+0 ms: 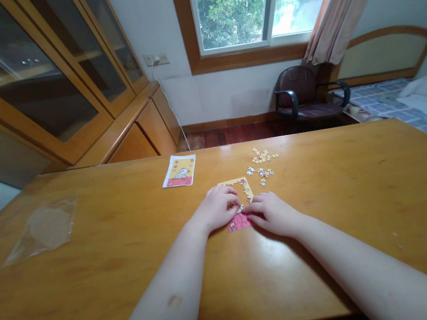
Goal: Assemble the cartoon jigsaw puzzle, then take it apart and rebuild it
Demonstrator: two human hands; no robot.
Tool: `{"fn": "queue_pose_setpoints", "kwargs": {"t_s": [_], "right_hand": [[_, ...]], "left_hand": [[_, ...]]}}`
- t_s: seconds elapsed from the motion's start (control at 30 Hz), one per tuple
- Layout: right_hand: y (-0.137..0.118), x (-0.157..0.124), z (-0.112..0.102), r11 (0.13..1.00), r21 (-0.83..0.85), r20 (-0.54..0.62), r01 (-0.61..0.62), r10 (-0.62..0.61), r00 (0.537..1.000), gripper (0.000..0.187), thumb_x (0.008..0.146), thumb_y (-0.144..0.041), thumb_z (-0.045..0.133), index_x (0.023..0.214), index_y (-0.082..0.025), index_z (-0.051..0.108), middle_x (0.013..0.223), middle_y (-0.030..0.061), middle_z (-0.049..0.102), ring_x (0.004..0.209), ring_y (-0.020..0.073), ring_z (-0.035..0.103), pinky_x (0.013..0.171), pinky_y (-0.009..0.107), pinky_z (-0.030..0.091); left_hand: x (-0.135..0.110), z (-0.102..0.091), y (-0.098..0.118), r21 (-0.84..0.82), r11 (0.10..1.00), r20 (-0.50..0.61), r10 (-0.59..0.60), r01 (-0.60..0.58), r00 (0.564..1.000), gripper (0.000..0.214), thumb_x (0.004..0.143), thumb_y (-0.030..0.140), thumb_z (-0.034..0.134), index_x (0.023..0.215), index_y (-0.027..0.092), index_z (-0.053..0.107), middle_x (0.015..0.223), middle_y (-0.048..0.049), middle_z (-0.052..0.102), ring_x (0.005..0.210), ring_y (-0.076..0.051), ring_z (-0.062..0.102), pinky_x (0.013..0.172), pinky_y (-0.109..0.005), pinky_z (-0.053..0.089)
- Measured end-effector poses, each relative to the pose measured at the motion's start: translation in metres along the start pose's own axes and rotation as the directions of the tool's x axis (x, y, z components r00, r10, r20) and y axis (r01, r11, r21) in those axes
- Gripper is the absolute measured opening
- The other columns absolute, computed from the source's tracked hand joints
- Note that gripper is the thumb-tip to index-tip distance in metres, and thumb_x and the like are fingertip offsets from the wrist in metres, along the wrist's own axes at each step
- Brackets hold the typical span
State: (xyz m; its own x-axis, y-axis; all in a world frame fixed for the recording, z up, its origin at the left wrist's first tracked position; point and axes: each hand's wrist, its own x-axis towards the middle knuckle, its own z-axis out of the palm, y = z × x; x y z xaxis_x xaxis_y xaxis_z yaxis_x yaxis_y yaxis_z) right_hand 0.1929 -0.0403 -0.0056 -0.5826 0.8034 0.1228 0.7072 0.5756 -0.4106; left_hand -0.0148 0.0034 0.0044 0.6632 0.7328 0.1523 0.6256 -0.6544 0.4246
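A small partly built jigsaw puzzle [237, 186], yellow at the top and red at the bottom, lies on the wooden table [132, 257]. My left hand [216, 207] rests on its left side with fingers curled down onto the pieces. My right hand [271, 213] presses on its right side, fingertips pinched toward the left hand's. Whether either hand holds a piece is hidden. Loose puzzle pieces [262, 163] lie scattered just beyond the puzzle. A reference picture card [180, 171] lies to the left of them.
A clear plastic bag [43, 228] lies at the table's left. Beyond the table stand a wooden glass-door cabinet [66, 85], a dark armchair [304, 95] under the window, and a bed [409, 98] at the right.
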Motion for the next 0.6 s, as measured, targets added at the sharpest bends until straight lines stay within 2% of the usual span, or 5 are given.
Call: {"fn": "queue_pose_setpoints", "kwargs": {"t_s": [0.3, 0.4, 0.5, 0.53, 0.6], "right_hand": [[0.0, 0.001, 0.001, 0.999, -0.016, 0.0, -0.032, 0.032, 1.0, 0.022, 0.089, -0.028, 0.052, 0.103, -0.026, 0.07, 0.087, 0.0048, 0.066, 0.086, 0.0184, 0.058, 0.079, 0.032, 0.037], [0.006, 0.002, -0.004, 0.97, -0.076, -0.077, -0.23, 0.224, 0.972, 0.022, 0.088, -0.023, 0.051, 0.098, -0.023, 0.07, 0.09, 0.0058, 0.067, 0.088, 0.0196, 0.058, 0.08, 0.033, 0.037], [0.018, 0.003, -0.009, 0.874, -0.149, -0.206, -0.463, 0.431, 0.879, 0.023, 0.086, -0.018, 0.048, 0.097, -0.021, 0.069, 0.102, 0.0087, 0.067, 0.094, 0.0233, 0.056, 0.081, 0.036, 0.037], [0.023, 0.003, -0.01, 0.851, -0.167, -0.231, -0.498, 0.458, 0.859, 0.025, 0.086, -0.018, 0.047, 0.099, -0.021, 0.068, 0.109, 0.0092, 0.066, 0.096, 0.0245, 0.055, 0.081, 0.037, 0.037], [0.031, 0.003, -0.01, 0.841, -0.185, -0.252, -0.508, 0.459, 0.852, 0.029, 0.088, -0.017, 0.044, 0.106, -0.022, 0.067, 0.122, 0.0078, 0.062, 0.102, 0.0261, 0.053, 0.082, 0.039, 0.037]], "left_hand": [[0.0, 0.0, -0.001, -0.004, 1.0, 0.032, 0.02, -0.02, 0.999, 0.028, 0.074, 0.01, 0.053, 0.08, 0.027, 0.075, 0.103, -0.0019, 0.066, 0.101, -0.021, 0.056, 0.096, -0.039, 0.042], [0.001, 0.0, -0.001, -0.007, 1.0, -0.003, 0.019, -0.019, 1.0, 0.032, 0.073, 0.007, 0.05, 0.085, 0.026, 0.073, 0.103, -0.0016, 0.066, 0.1, -0.02, 0.057, 0.096, -0.037, 0.042], [0.002, 0.0, -0.001, -0.011, 1.0, -0.032, -0.007, 0.006, 0.999, 0.033, 0.073, 0.007, 0.049, 0.086, 0.025, 0.072, 0.103, -0.0019, 0.066, 0.101, -0.02, 0.057, 0.097, -0.037, 0.043], [0.002, 0.0, -0.001, -0.01, 1.0, -0.038, -0.015, 0.015, 0.999, 0.032, 0.073, 0.007, 0.049, 0.086, 0.025, 0.072, 0.103, -0.002, 0.066, 0.102, -0.02, 0.057, 0.097, -0.037, 0.043], [0.003, 0.0, -0.001, -0.009, 1.0, -0.049, -0.03, 0.03, 0.998, 0.031, 0.073, 0.008, 0.048, 0.086, 0.024, 0.072, 0.103, -0.0022, 0.066, 0.102, -0.02, 0.057, 0.097, -0.037, 0.043]]}}
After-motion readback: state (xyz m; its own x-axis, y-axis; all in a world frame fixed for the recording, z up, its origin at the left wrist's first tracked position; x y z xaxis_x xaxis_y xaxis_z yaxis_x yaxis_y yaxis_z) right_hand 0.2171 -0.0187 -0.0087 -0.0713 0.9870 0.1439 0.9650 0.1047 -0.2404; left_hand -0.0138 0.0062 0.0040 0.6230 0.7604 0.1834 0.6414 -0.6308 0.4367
